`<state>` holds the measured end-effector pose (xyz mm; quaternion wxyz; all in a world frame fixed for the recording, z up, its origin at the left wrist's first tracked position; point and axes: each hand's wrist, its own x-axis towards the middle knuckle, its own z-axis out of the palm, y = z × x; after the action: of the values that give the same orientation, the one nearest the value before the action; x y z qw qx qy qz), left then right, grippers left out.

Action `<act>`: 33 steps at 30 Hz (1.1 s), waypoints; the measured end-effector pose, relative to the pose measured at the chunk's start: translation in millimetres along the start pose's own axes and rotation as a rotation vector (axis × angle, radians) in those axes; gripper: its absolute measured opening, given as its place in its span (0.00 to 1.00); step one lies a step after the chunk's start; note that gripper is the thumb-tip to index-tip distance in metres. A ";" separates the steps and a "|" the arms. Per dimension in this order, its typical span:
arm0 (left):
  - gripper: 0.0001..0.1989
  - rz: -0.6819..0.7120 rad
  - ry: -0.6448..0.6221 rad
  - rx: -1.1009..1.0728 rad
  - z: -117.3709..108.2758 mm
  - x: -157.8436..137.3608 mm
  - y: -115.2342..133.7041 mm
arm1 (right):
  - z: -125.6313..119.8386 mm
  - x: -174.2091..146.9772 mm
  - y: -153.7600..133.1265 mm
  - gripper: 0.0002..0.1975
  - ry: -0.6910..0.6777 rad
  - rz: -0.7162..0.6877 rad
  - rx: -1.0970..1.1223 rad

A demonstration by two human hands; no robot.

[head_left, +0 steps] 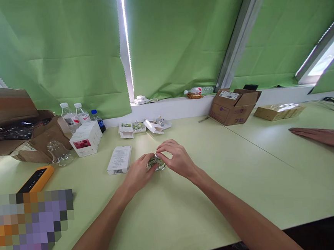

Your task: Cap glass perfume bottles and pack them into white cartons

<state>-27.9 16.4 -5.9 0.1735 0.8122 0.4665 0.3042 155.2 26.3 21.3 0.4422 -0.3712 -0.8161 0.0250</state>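
A small clear glass perfume bottle [156, 164] rests on the pale green table [191, 215], held between both hands. My left hand [139, 174] grips it from the left side. My right hand [175, 157] curls over its top and right side, fingertips at the cap. A white box with a barcode [119, 160] lies flat just left of my left hand.
Opened white boxes and small bottles [139, 126] sit farther back. A stack of white boxes [86, 139], water bottles [70, 117], a glass jar [58, 152] and brown packaging [13, 125] fill the left. A cardboard box [232, 106] stands back right. Another person's hand [324, 135] rests at right.
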 end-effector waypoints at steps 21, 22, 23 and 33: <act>0.16 -0.013 -0.005 0.018 -1.1 -0.3 0.7 | -5.1 1.9 -1.4 0.06 0.061 -0.018 -0.030; 0.16 -0.010 0.000 0.019 -0.8 -0.2 0.2 | -5.9 2.6 -0.6 0.06 0.073 -0.011 -0.039; 0.16 -0.007 0.004 0.018 -0.4 -0.1 -0.4 | -6.7 3.3 0.5 0.06 0.087 -0.001 -0.049; 0.17 -0.007 0.003 0.031 0.8 -0.4 -1.7 | -11.3 4.1 25.7 0.07 0.161 0.149 -0.132</act>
<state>-28.7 16.9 -7.6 0.1612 0.8128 0.4740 0.2977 177.2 44.2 21.6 0.4779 -0.4601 -0.7479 -0.0257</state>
